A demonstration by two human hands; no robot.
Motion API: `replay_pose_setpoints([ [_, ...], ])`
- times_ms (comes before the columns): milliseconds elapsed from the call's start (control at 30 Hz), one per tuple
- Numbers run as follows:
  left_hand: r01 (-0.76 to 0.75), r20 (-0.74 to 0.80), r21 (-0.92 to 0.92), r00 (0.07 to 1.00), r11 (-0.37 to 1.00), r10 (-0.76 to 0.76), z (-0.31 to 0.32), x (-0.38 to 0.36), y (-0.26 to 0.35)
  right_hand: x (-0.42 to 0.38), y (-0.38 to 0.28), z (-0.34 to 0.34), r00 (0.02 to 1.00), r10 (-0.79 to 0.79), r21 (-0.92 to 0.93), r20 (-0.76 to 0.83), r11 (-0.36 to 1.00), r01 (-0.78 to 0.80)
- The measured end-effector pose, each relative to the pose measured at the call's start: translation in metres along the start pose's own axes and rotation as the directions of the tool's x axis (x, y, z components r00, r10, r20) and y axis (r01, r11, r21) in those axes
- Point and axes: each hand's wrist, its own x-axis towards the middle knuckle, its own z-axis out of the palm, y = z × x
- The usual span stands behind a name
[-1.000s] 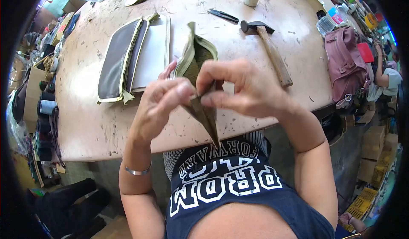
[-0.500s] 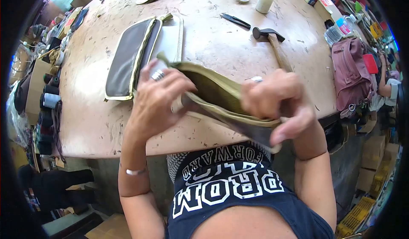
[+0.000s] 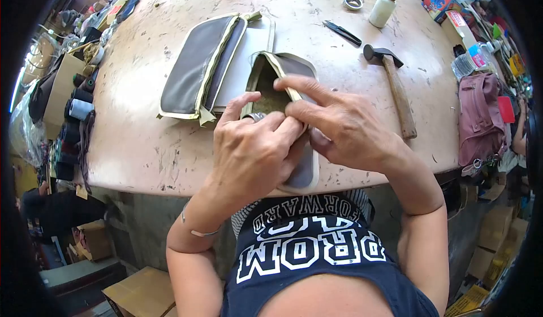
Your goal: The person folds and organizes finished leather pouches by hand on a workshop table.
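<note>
Between my hands is a grey pouch (image 3: 301, 66) with pale olive edging, its mouth gaping upward so the olive inside shows. My left hand (image 3: 251, 147), with a ring on one finger, is closed on the near part of its rim. My right hand (image 3: 346, 123) pinches the right side of the rim, its fingertips close to the left hand's. The fingers hide the pouch's middle; its lower end sticks out below them. Just beyond on the left, a second dark grey pouch (image 3: 195, 65) with an olive-edged opening lies on a pale, edged panel (image 3: 253, 62).
On the worktable (image 3: 141, 164), a hammer (image 3: 400, 93), thread snips (image 3: 343, 33), a roll of tape (image 3: 352, 2) and a white bottle (image 3: 383, 9) lie to the right. Thread spools (image 3: 82, 109) line the left edge; a mauve bag (image 3: 481, 116) hangs at the right edge.
The held pouch has turned from lying crosswise to pointing away from me. My right hand has come left, beside my left hand. The table appears shifted right in view.
</note>
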Motion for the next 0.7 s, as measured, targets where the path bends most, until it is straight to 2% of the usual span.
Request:
replay_pose_setpoints([
  [33, 0.012, 0.061, -0.073, 0.998, 0.997, -0.007, -0.009, 0.000, 0.000, 0.001, 0.002, -0.001, 0.998, -0.034, 0.047, 0.043, 0.998, 0.032],
  [67, 0.102, 0.188, -0.159, 0.980, 0.982, -0.071, -0.017, -0.001, -0.003, 0.000, 0.006, 0.001, 0.997, -0.061, 0.112, 0.044, 0.992, 0.056],
  [167, 0.184, 0.374, -0.503, 0.927, 0.845, 0.020, -0.031, -0.001, -0.041, 0.000, 0.014, -0.006, 0.997, 0.080, 0.293, -0.009, 0.953, -0.074],
  [200, 0.146, 0.326, -0.611, 0.942, 0.778, 0.079, -0.028, -0.001, -0.052, 0.000, 0.020, -0.008, 0.991, 0.120, 0.329, -0.053, 0.939, -0.096],
  [233, 0.149, 0.297, -0.691, 0.951, 0.707, 0.089, -0.027, -0.001, -0.058, -0.001, 0.026, -0.010, 0.984, 0.176, 0.373, -0.033, 0.915, -0.151],
  [400, 0.300, 0.314, -0.852, 0.949, 0.429, -0.039, -0.018, -0.001, -0.050, -0.002, 0.030, -0.015, 0.950, 0.312, 0.458, -0.006, 0.846, -0.275],
  [500, 0.271, 0.328, -0.839, 0.944, 0.471, 0.041, -0.028, 0.013, -0.039, 0.002, 0.009, -0.038, 0.972, 0.235, 0.389, -0.003, 0.896, -0.215],
  [533, 0.233, 0.285, -0.848, 0.958, 0.476, 0.039, -0.027, 0.015, -0.037, 0.003, 0.004, -0.042, 0.988, 0.150, 0.389, -0.044, 0.913, -0.122],
  [600, 0.157, 0.201, -0.859, 0.979, 0.488, 0.039, -0.025, 0.021, -0.031, 0.004, -0.006, -0.038, 0.989, 0.026, 0.235, -0.145, 0.972, 0.009],
  [700, 0.407, 0.410, -0.854, 0.910, 0.326, -0.061, -0.031, 0.029, -0.020, 0.005, -0.011, -0.037, 0.980, -0.019, 0.121, -0.199, 0.992, 0.044],
])
